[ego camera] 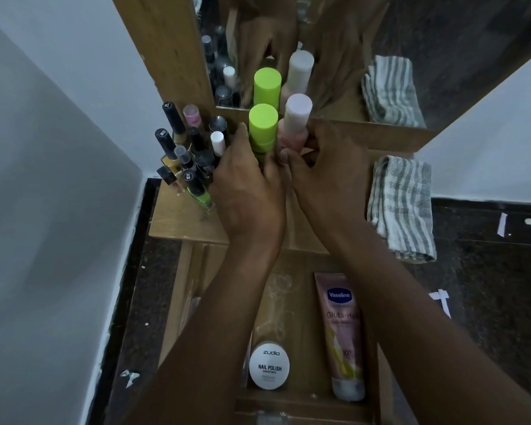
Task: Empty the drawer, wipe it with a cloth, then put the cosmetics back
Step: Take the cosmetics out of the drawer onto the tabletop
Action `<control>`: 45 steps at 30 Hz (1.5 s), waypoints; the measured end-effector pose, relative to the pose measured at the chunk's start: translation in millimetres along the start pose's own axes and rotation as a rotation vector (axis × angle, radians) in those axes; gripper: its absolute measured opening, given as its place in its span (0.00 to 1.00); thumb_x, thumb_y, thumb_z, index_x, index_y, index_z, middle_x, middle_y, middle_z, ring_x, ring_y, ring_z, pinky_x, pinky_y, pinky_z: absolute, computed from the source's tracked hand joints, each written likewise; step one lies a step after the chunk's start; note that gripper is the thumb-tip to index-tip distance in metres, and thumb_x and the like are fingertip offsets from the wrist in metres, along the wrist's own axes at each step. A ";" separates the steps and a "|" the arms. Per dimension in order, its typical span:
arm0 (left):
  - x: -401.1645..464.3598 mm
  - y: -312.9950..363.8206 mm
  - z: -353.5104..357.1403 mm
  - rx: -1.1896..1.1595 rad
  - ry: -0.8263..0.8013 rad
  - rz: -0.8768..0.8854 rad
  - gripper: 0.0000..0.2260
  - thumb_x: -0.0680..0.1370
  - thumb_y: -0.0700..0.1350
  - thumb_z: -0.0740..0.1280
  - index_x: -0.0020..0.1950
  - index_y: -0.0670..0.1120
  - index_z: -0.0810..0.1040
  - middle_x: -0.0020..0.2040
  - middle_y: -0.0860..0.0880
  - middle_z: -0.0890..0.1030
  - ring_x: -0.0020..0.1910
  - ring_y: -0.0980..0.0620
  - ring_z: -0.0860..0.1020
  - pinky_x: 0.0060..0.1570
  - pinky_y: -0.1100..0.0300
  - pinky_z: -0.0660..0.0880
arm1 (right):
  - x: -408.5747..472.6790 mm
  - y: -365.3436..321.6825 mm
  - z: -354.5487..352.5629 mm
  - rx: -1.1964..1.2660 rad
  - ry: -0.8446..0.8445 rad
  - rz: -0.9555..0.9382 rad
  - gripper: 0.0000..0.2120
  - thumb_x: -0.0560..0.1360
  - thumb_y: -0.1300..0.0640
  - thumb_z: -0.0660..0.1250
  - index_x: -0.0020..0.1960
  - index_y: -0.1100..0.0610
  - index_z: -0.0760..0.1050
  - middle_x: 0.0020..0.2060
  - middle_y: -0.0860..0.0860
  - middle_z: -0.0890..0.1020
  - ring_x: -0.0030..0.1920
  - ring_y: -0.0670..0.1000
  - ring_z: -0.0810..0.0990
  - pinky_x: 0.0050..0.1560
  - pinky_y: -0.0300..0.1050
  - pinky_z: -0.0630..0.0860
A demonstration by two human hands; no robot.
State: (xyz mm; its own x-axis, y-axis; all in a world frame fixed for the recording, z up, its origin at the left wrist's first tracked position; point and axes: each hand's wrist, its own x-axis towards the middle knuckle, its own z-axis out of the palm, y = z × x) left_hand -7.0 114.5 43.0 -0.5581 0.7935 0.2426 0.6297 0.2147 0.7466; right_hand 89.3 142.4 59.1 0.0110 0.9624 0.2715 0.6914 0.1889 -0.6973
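On the wooden dresser top (178, 216) my left hand (246, 185) grips a bottle with a lime-green cap (262, 124), upright. Beside it my right hand (322, 170) grips a pink bottle with a pale cap (296, 118), also upright. The two bottles touch each other. Below, the drawer (292, 403) stands open, with a white round Zudio nail polish remover tub (269, 365) and a pink Vaseline tube (344, 335) lying inside. A grey-striped cloth (400, 207) lies folded on the dresser's right side.
Several nail polish bottles (187, 157) stand clustered at the dresser's left. A mirror (350, 50) behind reflects the hands, bottles and cloth. A white wall (43, 179) is close on the left. Dark floor (488, 271) with paper scraps lies to the right.
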 end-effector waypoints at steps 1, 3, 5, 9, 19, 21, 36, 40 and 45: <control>-0.6 0.4 -0.4 -0.002 -0.001 0.002 0.19 0.80 0.47 0.70 0.71 0.46 0.78 0.59 0.48 0.86 0.57 0.48 0.84 0.54 0.49 0.80 | -0.3 1.1 0.7 0.003 -0.001 0.000 0.12 0.74 0.53 0.74 0.56 0.53 0.82 0.46 0.46 0.87 0.46 0.48 0.85 0.48 0.53 0.80; -2.6 1.0 -1.1 -0.003 -0.002 0.008 0.19 0.80 0.44 0.69 0.72 0.45 0.78 0.59 0.47 0.86 0.57 0.47 0.84 0.54 0.51 0.79 | -1.3 4.1 1.7 0.005 0.002 -0.003 0.12 0.73 0.53 0.74 0.56 0.54 0.82 0.46 0.47 0.87 0.46 0.48 0.85 0.48 0.54 0.81; -6.5 2.3 -3.5 0.006 -0.007 0.010 0.21 0.79 0.41 0.67 0.73 0.45 0.77 0.59 0.45 0.86 0.58 0.46 0.83 0.55 0.53 0.78 | -3.1 7.2 2.0 0.005 0.007 -0.004 0.13 0.73 0.53 0.74 0.56 0.54 0.82 0.46 0.47 0.87 0.46 0.47 0.85 0.48 0.54 0.81; -22.0 7.8 -16.7 -0.031 -0.007 0.030 0.23 0.80 0.39 0.67 0.76 0.41 0.75 0.64 0.42 0.84 0.63 0.45 0.83 0.63 0.53 0.78 | -10.0 8.1 -3.8 0.066 -0.005 0.022 0.15 0.74 0.53 0.73 0.59 0.54 0.81 0.48 0.46 0.87 0.46 0.45 0.86 0.48 0.52 0.83; -98.1 -22.1 -83.3 -0.136 -0.376 0.163 0.07 0.81 0.45 0.70 0.57 0.47 0.86 0.44 0.54 0.86 0.39 0.58 0.84 0.40 0.52 0.83 | -105.0 -12.5 -62.7 0.106 -0.206 0.109 0.02 0.75 0.57 0.75 0.46 0.52 0.83 0.36 0.43 0.85 0.37 0.40 0.84 0.39 0.40 0.82; -107.9 -44.2 -89.1 -0.014 -0.514 0.177 0.07 0.80 0.47 0.69 0.55 0.50 0.85 0.45 0.56 0.85 0.41 0.59 0.82 0.41 0.53 0.82 | -130.6 -4.9 -59.4 0.030 -0.407 0.198 0.02 0.76 0.54 0.74 0.48 0.49 0.83 0.38 0.42 0.85 0.39 0.40 0.83 0.42 0.41 0.82; -142.0 -110.4 -85.5 0.400 -0.779 0.289 0.18 0.74 0.43 0.76 0.63 0.43 0.83 0.58 0.45 0.84 0.58 0.42 0.81 0.58 0.43 0.80 | -219.0 12.0 -15.4 -0.493 -1.015 0.199 0.30 0.73 0.49 0.75 0.68 0.46 0.63 0.65 0.50 0.68 0.63 0.55 0.77 0.54 0.50 0.78; -155.0 -129.9 -77.3 0.380 -0.738 0.250 0.18 0.76 0.48 0.63 0.56 0.38 0.84 0.49 0.39 0.86 0.47 0.38 0.86 0.50 0.38 0.82 | -220.7 14.1 -15.6 -0.456 -0.952 0.203 0.30 0.71 0.51 0.75 0.65 0.47 0.61 0.61 0.48 0.73 0.60 0.53 0.78 0.50 0.49 0.77; -145.5 -120.6 -88.7 0.418 -0.733 0.296 0.13 0.72 0.43 0.75 0.54 0.40 0.85 0.48 0.42 0.87 0.44 0.43 0.86 0.49 0.43 0.85 | -219.8 20.0 -17.6 -0.312 -0.897 0.300 0.23 0.73 0.51 0.74 0.60 0.46 0.64 0.52 0.48 0.82 0.52 0.51 0.83 0.47 0.49 0.80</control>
State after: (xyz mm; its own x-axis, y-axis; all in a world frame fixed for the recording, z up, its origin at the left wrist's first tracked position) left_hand -49.7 -77.4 -27.4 0.0538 0.9832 -0.1746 0.9184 0.0199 0.3952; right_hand 113.5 -68.9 -2.8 -0.2448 0.7777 -0.5790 0.9098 -0.0221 -0.4144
